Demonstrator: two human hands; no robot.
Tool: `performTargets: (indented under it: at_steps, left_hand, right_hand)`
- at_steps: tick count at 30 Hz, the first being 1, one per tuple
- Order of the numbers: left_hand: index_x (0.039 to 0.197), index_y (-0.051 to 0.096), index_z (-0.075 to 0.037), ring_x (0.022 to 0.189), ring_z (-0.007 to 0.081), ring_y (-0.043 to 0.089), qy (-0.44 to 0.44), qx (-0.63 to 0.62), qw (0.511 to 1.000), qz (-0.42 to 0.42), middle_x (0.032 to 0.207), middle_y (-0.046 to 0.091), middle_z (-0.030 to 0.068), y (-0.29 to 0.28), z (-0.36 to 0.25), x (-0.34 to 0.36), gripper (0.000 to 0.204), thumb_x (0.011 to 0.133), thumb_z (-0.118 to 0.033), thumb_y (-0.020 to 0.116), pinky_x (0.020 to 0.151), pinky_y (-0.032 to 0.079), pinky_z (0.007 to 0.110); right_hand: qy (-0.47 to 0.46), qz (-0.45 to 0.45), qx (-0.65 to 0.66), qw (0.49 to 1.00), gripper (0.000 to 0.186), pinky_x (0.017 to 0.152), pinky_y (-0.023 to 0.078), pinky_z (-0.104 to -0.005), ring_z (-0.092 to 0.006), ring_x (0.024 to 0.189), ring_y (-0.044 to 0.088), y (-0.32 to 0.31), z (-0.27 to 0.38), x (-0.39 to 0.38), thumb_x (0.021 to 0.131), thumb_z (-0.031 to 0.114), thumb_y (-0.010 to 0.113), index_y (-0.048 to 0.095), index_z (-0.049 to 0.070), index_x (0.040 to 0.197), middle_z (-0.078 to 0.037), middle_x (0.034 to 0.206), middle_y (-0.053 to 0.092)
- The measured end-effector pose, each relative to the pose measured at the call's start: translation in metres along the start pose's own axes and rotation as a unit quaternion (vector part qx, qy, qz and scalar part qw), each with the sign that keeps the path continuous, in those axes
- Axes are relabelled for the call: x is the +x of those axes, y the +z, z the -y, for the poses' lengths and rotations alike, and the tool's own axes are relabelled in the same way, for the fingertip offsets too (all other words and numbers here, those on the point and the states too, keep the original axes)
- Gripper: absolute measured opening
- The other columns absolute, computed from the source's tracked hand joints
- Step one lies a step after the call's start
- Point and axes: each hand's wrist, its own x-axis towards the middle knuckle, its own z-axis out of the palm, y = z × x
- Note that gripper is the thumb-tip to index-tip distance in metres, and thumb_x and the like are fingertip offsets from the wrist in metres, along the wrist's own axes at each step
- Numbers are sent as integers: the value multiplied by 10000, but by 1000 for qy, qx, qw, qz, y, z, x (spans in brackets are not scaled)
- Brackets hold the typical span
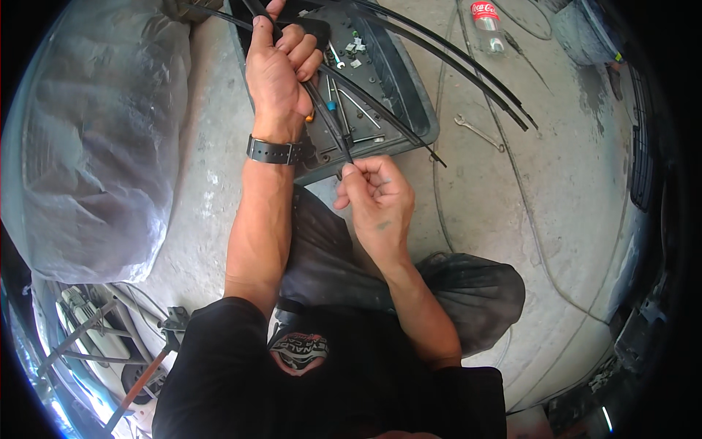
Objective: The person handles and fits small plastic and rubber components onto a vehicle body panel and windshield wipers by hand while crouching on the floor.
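Black cloth of a short-sleeved shirt (373, 395) lies nearest, with dark trousers (475, 300) bent at the knee beyond it. Past the lap, the right hand (379, 196) is nearly closed: thumb and index finger pinch a slim black strip (327, 118) near its lower end, the other fingers loosely curled. Its forearm slants up and inward. Farther out, the left hand (281, 77), palm turned toward the camera, wraps its fingers around the same strip, thumb lying along it; a dark wristband (274, 151) circles the wrist, and the forearm reaches almost straight ahead. The strip runs slantwise between the hands, above a dark tray (413, 88) of tools and small clips. Another strip (395, 121) crosses the tray; whether the left hand grips it too cannot be told. Right of the tray, a wrench (479, 134) lies on the concrete floor, with a clear bottle (488, 33) farther off.
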Motion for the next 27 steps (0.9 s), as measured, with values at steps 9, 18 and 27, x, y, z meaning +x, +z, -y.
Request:
performTargets:
  at_steps: [9,18,27]
  left_hand:
    - [1246,484,-20,495,53,244,7,-33,999,17,645,300,-49,-13,-12,0,335,1089,-288,357,414,251,211]
    - [1277,510,-122,537,35,259,16,46,993,-111,668,268,-84,2,-22,-14,298,1084,-326,411,437,215,184]
    - [1322,473,-115,526,40,247,43,74,991,-104,653,259,-84,-5,-35,-18,336,1080,-340,412,440,201,196]
  right_hand:
    - [84,71,105,988,121,652,564,-266,-172,665,697,-4,8,1,985,53,535,580,-51,1028,-114,814,680]
    - [131,119,113,978,209,763,593,-359,-243,772,719,-10,14,2,1010,73,493,605,-45,1141,-153,915,696]
    - [107,83,126,983,189,787,600,-369,-273,846,731,-16,24,11,1017,93,519,606,-21,1139,-210,1007,710]
